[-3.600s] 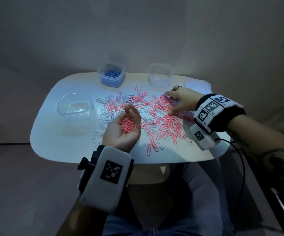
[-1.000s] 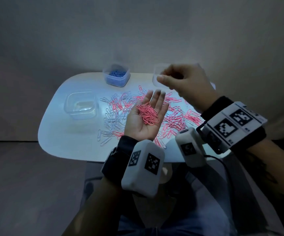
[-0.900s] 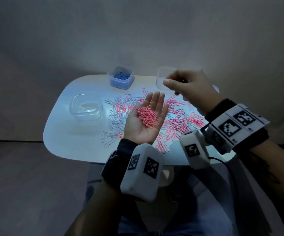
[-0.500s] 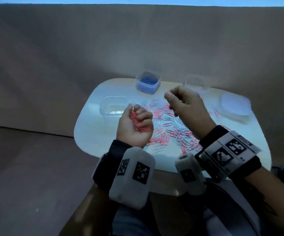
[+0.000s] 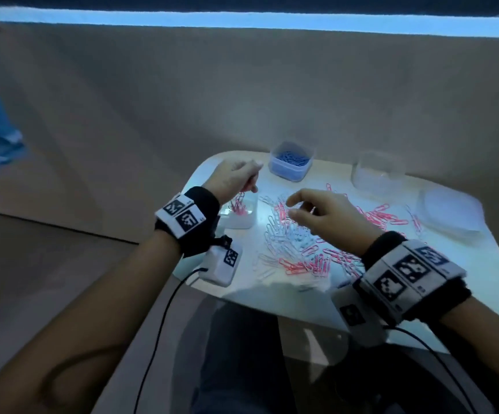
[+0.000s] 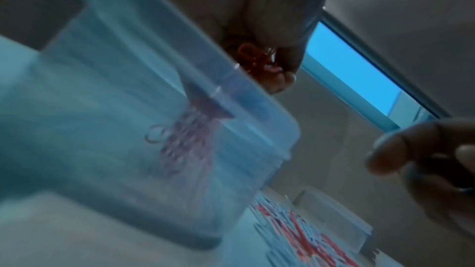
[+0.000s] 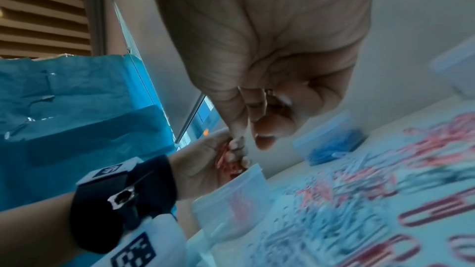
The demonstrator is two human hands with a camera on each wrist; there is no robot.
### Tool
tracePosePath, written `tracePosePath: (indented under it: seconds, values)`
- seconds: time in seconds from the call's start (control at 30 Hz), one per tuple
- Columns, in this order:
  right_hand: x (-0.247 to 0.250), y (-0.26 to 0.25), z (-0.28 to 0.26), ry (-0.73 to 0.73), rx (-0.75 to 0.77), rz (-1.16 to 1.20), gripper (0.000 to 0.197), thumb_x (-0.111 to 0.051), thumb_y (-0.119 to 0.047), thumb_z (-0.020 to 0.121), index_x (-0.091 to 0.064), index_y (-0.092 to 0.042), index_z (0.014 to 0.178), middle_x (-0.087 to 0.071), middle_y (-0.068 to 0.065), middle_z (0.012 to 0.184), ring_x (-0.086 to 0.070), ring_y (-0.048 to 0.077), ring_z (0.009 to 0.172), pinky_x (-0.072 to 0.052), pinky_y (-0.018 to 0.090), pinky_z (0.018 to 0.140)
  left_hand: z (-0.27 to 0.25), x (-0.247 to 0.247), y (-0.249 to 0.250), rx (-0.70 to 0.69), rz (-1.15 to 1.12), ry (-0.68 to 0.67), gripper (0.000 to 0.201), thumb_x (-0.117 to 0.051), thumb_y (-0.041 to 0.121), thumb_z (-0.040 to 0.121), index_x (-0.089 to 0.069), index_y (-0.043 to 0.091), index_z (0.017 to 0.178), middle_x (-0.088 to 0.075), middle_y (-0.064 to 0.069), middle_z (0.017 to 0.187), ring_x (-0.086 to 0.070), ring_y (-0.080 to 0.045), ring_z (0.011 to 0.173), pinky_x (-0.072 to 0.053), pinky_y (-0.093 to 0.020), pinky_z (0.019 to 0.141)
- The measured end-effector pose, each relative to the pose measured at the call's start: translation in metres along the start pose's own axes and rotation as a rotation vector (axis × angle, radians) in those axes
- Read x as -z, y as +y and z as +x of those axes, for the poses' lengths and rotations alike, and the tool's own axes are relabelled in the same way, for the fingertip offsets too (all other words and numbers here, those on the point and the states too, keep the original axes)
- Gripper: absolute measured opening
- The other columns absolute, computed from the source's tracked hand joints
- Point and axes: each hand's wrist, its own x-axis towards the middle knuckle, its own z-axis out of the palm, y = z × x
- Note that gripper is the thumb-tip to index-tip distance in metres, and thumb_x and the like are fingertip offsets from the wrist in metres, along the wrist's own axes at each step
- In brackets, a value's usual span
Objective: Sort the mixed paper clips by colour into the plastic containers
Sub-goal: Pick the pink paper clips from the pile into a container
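A person sits at a white table w/ both hands raised over it. The left hand hovers above a clear plastic container near the table's left edge, fingers curled round a bunch of pink clips; several pink clips hang or fall from the fist into the container, blurred in the wrist views. Some pink clips already lie at the container's bottom.

The right hand hangs over the mixed pile of pink & white paper clips spread across the table's middle. Thumb & forefinger tips sit close together, other fingers loosely bent; can't tell if anything is pinched between them.

At the far edge, 2 more containers: 1 holding blue clips, and to its right an empty-looking clear tub. A flat pale lid-like piece lies by the right edge. Both wrists wear black bands w/ white marker blocks.
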Motion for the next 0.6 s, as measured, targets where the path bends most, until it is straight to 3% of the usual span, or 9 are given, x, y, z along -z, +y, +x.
tracePosePath:
  seconds: [0.1, 0.17, 0.27, 0.37, 0.43, 0.53, 0.6]
  values:
    - [0.013, 0.011, -0.004, 0.033, -0.007, 0.008, 0.01, -0.057, -0.018, 0.089, -0.065, -0.016, 0.096, -0.058, -0.002, 0.073, -0.052, 0.013, 0.068, -0.045, 0.031, 0.075, -0.001, 0.005, 0.004, -0.015, 0.116, -0.028, 0.042, -0.047, 0.014, 0.096, -0.05, 0.014, 0.054, -0.054, -0.001, 0.053, -0.053, -0.006, 0.049, -0.039, -0.018, 0.054]
    - [0.019, 0.014, -0.006, 0.044, -0.013, 0.022, 0.01, -0.058, -0.016, 0.089, -0.065, -0.015, 0.096, -0.057, -0.001, 0.073, -0.05, 0.013, 0.066, -0.044, 0.028, 0.071, -0.003, 0.008, 0.009, 0.008, 0.223, -0.062, 0.041, -0.048, 0.019, 0.096, -0.05, 0.015, 0.055, -0.055, 0.001, 0.054, -0.053, -0.014, 0.058, -0.039, -0.023, 0.061]
    - [0.026, 0.015, -0.011, 0.036, -0.016, 0.019, 0.011, -0.057, -0.015, 0.09, -0.065, -0.012, 0.096, -0.057, -0.001, 0.073, -0.05, 0.013, 0.063, -0.041, 0.021, 0.062, -0.009, 0.015, 0.018, 0.056, 0.42, -0.13, 0.037, -0.049, 0.026, 0.096, -0.054, 0.016, 0.061, -0.059, 0.004, 0.065, -0.056, -0.012, 0.07, -0.04, -0.025, 0.068]
    - [0.032, 0.017, -0.015, 0.036, -0.032, 0.031, 0.011, -0.056, -0.013, 0.09, -0.065, -0.011, 0.096, -0.061, 0.006, 0.078, -0.053, 0.018, 0.067, -0.044, 0.018, 0.059, -0.014, 0.022, 0.028, 0.105, 0.555, -0.216, 0.015, -0.059, 0.021, 0.09, -0.07, 0.011, 0.089, -0.065, 0.003, 0.085, -0.057, -0.01, 0.085, -0.042, -0.02, 0.078]
    - [0.037, 0.02, -0.017, 0.046, -0.054, 0.035, 0.011, -0.056, -0.013, 0.09, -0.065, -0.009, 0.095, -0.063, 0.009, 0.08, -0.055, 0.02, 0.068, -0.045, 0.017, 0.057, -0.017, 0.027, 0.032, 0.097, 0.586, -0.22, 0.017, -0.064, 0.013, 0.086, -0.069, 0.012, 0.103, -0.065, 0.001, 0.094, -0.057, -0.009, 0.09, -0.042, -0.014, 0.078]
    - [0.049, 0.03, -0.02, 0.088, -0.101, 0.003, 0.01, -0.056, -0.013, 0.09, -0.065, -0.01, 0.093, -0.06, 0.004, 0.075, -0.052, 0.015, 0.062, -0.045, 0.016, 0.058, -0.023, 0.028, 0.034, 0.041, 0.589, -0.152, 0.011, -0.068, 0.019, 0.084, -0.07, 0.017, 0.095, -0.067, 0.001, 0.089, -0.06, -0.01, 0.085, -0.041, -0.011, 0.071]
    - [0.056, 0.04, -0.02, 0.105, -0.142, -0.041, 0.008, -0.057, -0.013, 0.09, -0.065, -0.012, 0.092, -0.058, 0.0, 0.074, -0.053, 0.017, 0.065, -0.044, 0.024, 0.065, -0.03, 0.021, 0.033, 0.033, 0.698, -0.195, 0.011, -0.072, 0.027, 0.08, -0.07, 0.018, 0.085, -0.066, 0.004, 0.079, -0.058, -0.009, 0.077, -0.042, -0.017, 0.069]
